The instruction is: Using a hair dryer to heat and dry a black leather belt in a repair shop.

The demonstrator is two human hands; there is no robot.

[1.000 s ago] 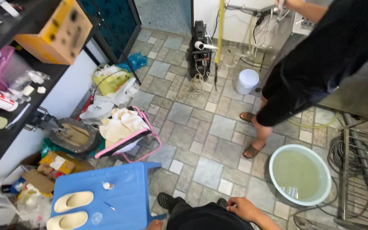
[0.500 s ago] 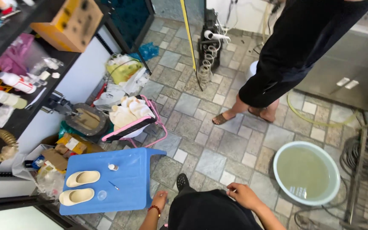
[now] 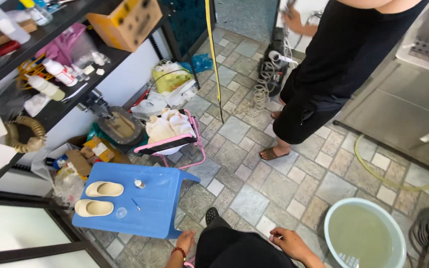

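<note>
My left hand [image 3: 184, 242] hangs low by my left knee, fingers loosely apart, holding nothing, just below the corner of a blue plastic stool [image 3: 160, 208]. A red bead bracelet sits on that wrist. My right hand [image 3: 288, 241] rests on my right knee in dark trousers [image 3: 234, 248], fingers spread and empty. On the stool lie two cream shoe insoles [image 3: 104, 189], a small white cap [image 3: 139, 183], a thin pin and a clear round lid. A pale basin of murky water [image 3: 364, 237] stands right of my right hand.
Another person in black shorts and sandals [image 3: 319, 84] stands ahead, hand at a wall fitting. A pink folding stool with cream cloth [image 3: 171, 133], bags, boxes and a cluttered dark shelf [image 3: 50, 59] fill the left. A steel cabinet [image 3: 413, 114] and yellow hose are on the right.
The view has swung down and left, so the stool and shelf look closer. The other person has stepped further right. My hands stay at my knees.
</note>
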